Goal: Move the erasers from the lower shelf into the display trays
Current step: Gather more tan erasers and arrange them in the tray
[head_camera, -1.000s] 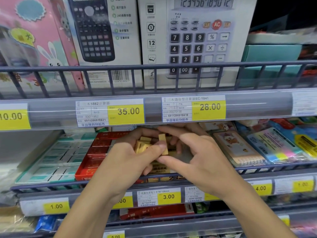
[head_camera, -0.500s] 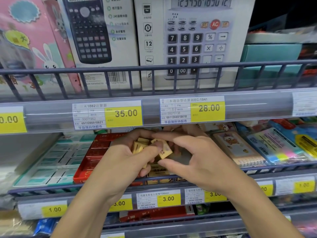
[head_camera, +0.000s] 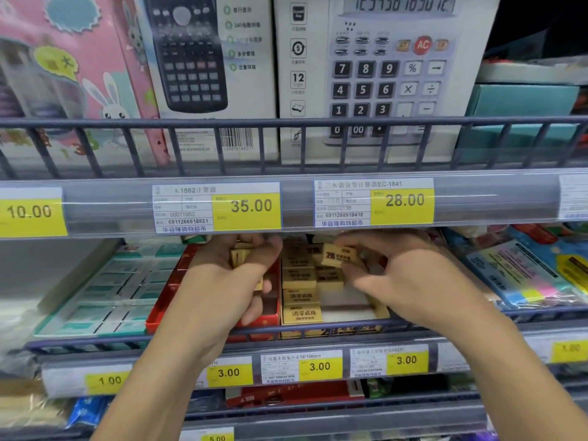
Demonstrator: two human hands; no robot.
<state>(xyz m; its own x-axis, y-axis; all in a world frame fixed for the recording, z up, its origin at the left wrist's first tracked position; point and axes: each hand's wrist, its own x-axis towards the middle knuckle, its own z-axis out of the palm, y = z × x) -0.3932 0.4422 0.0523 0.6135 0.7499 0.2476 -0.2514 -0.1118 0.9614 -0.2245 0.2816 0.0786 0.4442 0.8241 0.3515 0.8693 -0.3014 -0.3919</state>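
Erasers fill both of your hands at the middle shelf. Your left hand (head_camera: 229, 278) curls around a small clutch of yellow erasers (head_camera: 239, 257), held over the red tray (head_camera: 171, 291); how they point is hidden by your fingers. Your right hand (head_camera: 404, 281) pinches a single yellow eraser (head_camera: 338, 255) between thumb and fingertips, just above the yellow tray (head_camera: 380, 308). That block is rectangular, its long axis running roughly left to right and tilted slightly, its printed face toward you with "28" readable on it. Below it, more yellow erasers (head_camera: 300, 296) lie flat in a column in the tray, their long sides running across, dark Chinese characters on top. A teal tray (head_camera: 95, 300) of wrapped items sits left of the red one. Price labels (head_camera: 319, 366) on the rail under the trays read 1.00, 3.00, 3.00 and 3.00. Above, tags reading 35.00 and 28.00 hang beneath two boxed calculators (head_camera: 381, 74) behind a grey wire rail.
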